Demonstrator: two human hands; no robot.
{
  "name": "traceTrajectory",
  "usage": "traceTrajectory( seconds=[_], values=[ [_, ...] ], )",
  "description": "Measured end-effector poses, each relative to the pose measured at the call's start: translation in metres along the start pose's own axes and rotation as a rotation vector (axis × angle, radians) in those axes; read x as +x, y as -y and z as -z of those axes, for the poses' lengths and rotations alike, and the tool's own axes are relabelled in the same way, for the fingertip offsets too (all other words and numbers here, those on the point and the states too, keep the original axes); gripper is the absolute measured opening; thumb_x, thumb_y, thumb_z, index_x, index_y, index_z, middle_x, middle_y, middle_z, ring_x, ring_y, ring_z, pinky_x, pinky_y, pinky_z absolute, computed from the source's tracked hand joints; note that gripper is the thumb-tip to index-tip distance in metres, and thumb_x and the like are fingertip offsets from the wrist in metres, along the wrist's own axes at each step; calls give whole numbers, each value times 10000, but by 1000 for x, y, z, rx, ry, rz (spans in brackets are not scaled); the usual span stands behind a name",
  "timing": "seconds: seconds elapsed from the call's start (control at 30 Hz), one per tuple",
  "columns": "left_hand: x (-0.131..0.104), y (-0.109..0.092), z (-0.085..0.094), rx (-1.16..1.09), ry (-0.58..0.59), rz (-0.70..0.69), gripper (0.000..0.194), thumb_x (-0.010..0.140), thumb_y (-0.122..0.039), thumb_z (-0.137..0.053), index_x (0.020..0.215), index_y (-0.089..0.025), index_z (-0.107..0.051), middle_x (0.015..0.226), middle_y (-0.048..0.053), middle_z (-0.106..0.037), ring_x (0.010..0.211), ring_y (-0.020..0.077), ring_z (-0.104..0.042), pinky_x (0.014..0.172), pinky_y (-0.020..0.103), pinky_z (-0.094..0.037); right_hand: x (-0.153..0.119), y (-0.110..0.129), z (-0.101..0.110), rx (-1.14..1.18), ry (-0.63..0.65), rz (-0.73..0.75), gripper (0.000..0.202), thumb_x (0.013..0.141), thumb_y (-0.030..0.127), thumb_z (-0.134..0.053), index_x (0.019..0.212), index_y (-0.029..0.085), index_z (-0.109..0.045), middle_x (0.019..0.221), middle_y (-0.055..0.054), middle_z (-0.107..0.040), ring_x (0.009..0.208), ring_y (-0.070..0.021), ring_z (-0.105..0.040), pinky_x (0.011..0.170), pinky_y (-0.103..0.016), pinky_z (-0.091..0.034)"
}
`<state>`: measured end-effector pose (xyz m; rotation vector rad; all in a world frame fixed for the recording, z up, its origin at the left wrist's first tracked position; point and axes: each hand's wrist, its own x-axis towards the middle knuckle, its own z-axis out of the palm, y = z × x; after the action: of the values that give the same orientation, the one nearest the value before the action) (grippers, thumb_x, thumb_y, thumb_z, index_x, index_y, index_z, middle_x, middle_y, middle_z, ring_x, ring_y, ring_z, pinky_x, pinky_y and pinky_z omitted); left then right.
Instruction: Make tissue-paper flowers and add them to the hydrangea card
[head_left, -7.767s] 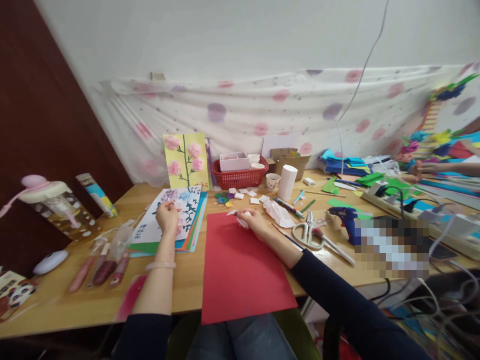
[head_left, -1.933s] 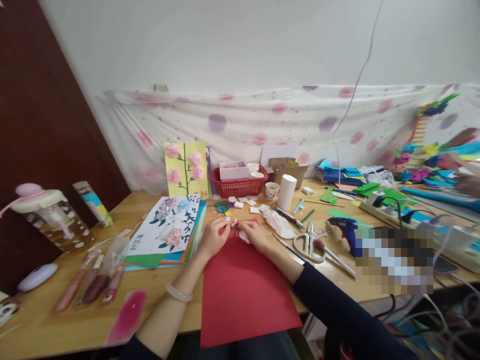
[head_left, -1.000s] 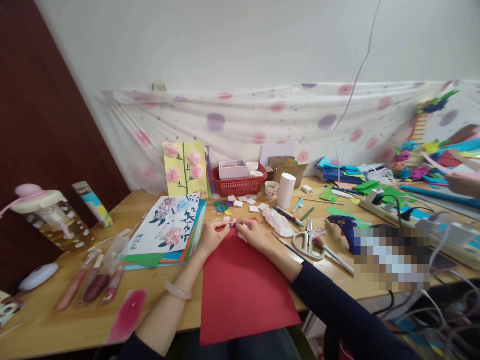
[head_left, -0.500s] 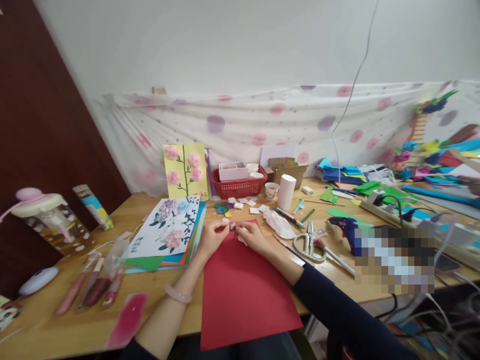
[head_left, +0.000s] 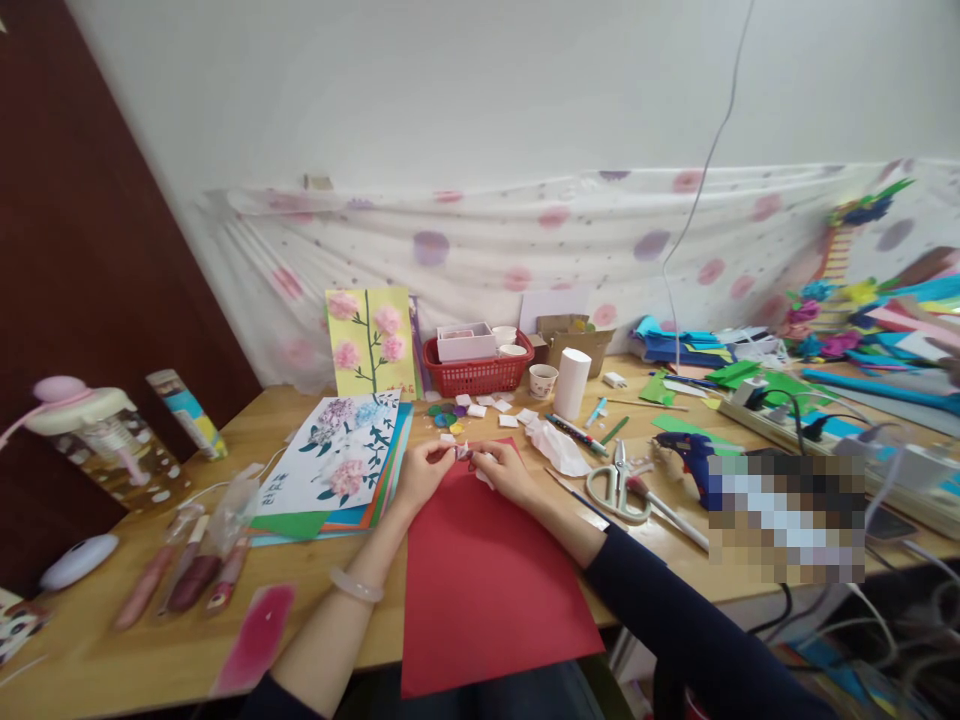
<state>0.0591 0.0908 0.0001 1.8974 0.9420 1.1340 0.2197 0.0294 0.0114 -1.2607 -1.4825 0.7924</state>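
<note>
Left hand (head_left: 427,472) and right hand (head_left: 508,474) pinch a small scrap (head_left: 463,452) over red paper (head_left: 495,580); scissors (head_left: 618,476) lie at their three o'clock.

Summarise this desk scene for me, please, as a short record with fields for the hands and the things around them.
Left hand: pinching a small pale piece
Right hand: pinching the same piece
Under hands: red sheet
Left side: flower picture on coloured sheets
Right side: scissors, blue glue gun
Behind: red basket, upright white roll, yellow flower card
</note>
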Motion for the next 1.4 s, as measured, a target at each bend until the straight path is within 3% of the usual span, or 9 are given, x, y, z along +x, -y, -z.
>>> traceTrajectory(
  seconds=[0.23, 0.5, 0.77, 0.97, 1.2, 1.4],
  values=[
    [4, 5, 5, -31, -48, 65, 204, 914, -316, -598, 977, -128, -645, 984, 52, -680, 881, 179, -661, 800, 384, -555, 2, -3, 1, -2, -19, -21, 226, 794, 288, -523, 745, 153, -697, 596, 5, -581, 554, -128, -493, 518, -218, -351],
    [-1, 0, -2, -37, 45, 38, 153, 897, -281, -627, 899, -132, -662, 923, 37, -698, 864, 169, -670, 837, 393, -548, -2, 0, -3, 16, -17, -29, 328, 805, 451, -552, 734, 147, -652, 550, 36, -500, 502, -104, -411, 504, -220, -317],
    [0, 4, -1, -38, 38, 6, 180, 900, -304, -620, 894, -127, -657, 899, 32, -692, 819, 160, -667, 780, 363, -559, 0, -2, -1, 0, -30, -23, 218, 783, 331, -519, 731, 162, -647, 556, 37, -518, 509, -108, -435, 498, -211, -329],
    [-1, 5, -3, -32, 53, 21, 190, 908, -305, -608, 976, -131, -644, 968, 48, -677, 859, 170, -658, 787, 375, -557, 0, 0, 0, -30, -37, -6, 250, 807, 357, -535, 719, 154, -651, 610, 15, -578, 571, -123, -495, 527, -216, -360],
    [-1, 2, -3, -55, 39, 104, 213, 910, -308, -604, 1027, -132, -633, 1008, 55, -666, 867, 175, -653, 777, 373, -559, 1, -4, -2, -47, -63, -5, 190, 770, 284, -511, 735, 159, -650, 596, 27, -568, 571, -128, -492, 546, -223, -358],
    [3, 4, 5, -141, -47, 216, 230, 910, -303, -602, 1070, -139, -624, 1078, 68, -651, 929, 194, -644, 807, 392, -553, 2, -6, -1, -55, -86, -31, 178, 746, 269, -502, 688, 164, -633, 599, 18, -574, 590, -141, -509, 560, -231, -367]
  ],
)
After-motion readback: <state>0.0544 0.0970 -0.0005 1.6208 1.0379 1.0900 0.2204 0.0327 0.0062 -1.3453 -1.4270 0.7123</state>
